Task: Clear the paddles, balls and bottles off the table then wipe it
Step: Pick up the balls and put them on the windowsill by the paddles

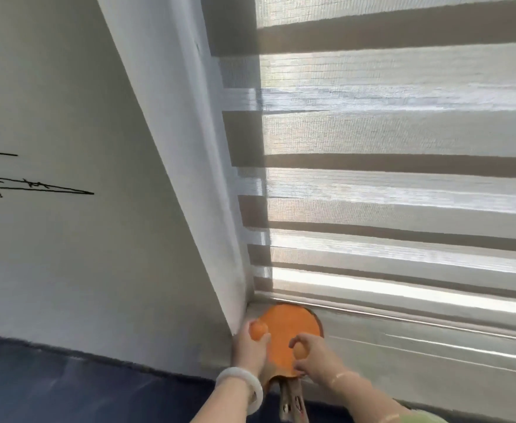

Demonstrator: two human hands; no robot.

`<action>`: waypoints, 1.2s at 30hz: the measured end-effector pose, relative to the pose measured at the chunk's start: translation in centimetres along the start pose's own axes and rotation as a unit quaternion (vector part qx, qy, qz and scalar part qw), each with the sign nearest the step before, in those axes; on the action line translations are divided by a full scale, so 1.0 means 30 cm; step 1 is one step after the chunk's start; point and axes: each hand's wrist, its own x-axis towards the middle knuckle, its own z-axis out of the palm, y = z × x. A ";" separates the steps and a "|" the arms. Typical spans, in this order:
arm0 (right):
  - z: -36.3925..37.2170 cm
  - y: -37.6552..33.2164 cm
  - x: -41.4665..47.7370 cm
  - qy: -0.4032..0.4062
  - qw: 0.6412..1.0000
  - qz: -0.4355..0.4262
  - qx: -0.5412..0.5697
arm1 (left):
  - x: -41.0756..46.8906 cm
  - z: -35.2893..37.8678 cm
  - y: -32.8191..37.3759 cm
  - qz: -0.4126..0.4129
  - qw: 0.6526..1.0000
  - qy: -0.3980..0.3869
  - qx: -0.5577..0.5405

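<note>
Two grips at 6 o'clock: left grip (250, 351) holds orange ball (259, 330), right grip (316, 357) pinches second orange ball (300, 351). Both over orange paddle (290, 323), flat on window sill (403, 340). Striped blind (403, 178) beyond, 12 o'clock.

Your left hand (252, 351) partly covers the left ball (258, 330), your right hand (316, 354) the right ball (300, 351). Below both grips, the paddle (284, 326) is partly covered; its handles (293, 399) leave the bottom edge.

1. Left grip (250, 349): bare. A thick, smooth, milky-white bangle (240, 383) sits round the wrist.
2. Right grip (314, 354): bare. A thin pale band (343, 376) crosses the wrist.
3. Right arm: pale green sleeve (418, 418), only its edge visible.
</note>
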 end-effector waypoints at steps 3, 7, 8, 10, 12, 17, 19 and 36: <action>-0.006 0.004 0.053 -0.009 1.000 -0.002 0.013 | 0.042 0.032 0.026 -0.033 0.997 0.036 -0.058; -0.017 -0.003 0.122 0.010 1.000 0.000 0.018 | 0.171 0.087 0.000 -0.075 0.985 0.105 -0.118; -0.020 -0.003 0.138 0.014 1.000 -0.001 0.017 | 0.192 0.094 0.009 -0.094 0.977 0.122 -0.147; -0.023 -0.003 0.163 0.012 1.000 -0.002 0.016 | 0.210 0.101 0.034 -0.103 0.969 0.131 -0.182; -0.021 0.000 0.187 0.012 1.000 -0.003 0.012 | 0.234 0.109 0.034 -0.091 0.981 0.127 -0.119; -0.005 -0.005 0.217 0.026 1.000 0.008 0.005 | 0.299 0.150 0.000 -0.054 0.974 0.121 -0.182; 0.001 -0.003 0.224 0.028 1.000 0.003 -0.007 | 0.306 0.146 -0.011 -0.041 0.972 0.117 -0.197; 0.046 -0.092 0.279 0.061 0.995 0.016 0.083 | 0.253 0.072 -0.010 -0.022 0.987 0.035 -0.153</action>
